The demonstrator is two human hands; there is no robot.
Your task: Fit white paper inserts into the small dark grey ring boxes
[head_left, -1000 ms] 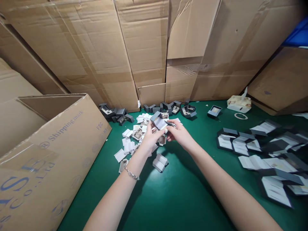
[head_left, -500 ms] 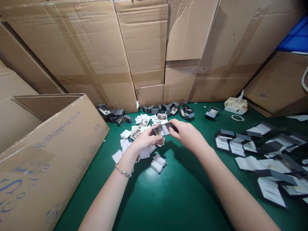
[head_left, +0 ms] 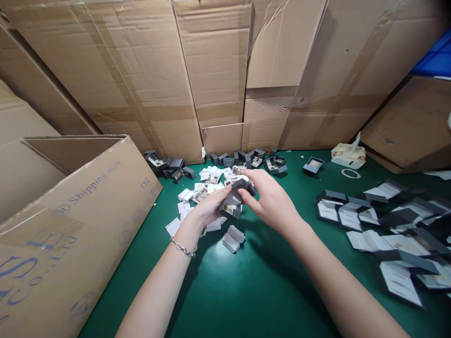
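Observation:
Both my hands hold one small grey box [head_left: 231, 204] above the green table [head_left: 260, 286], near the middle of the view. My left hand [head_left: 207, 210] grips its lower left side, fingers curled under it. My right hand [head_left: 269, 202] pinches its dark lid at the top right. The box is tilted and partly open, with a pale insert showing inside. Just beyond and below my hands lies a heap of white card inserts [head_left: 197, 192]. One folded white insert [head_left: 232, 238] lies apart, below the box.
A large open cardboard carton [head_left: 70, 220] lies on its side at the left. Tall cartons [head_left: 218, 75] wall the back. Small grey boxes [head_left: 246, 159] line the back edge. Flat unfolded grey boxes [head_left: 387, 225] are heaped at the right. A tissue pack [head_left: 348, 153] sits far right.
The grey box has come down and toward me and tilted. My right hand has shifted over its lid, and my left hand now holds it from below.

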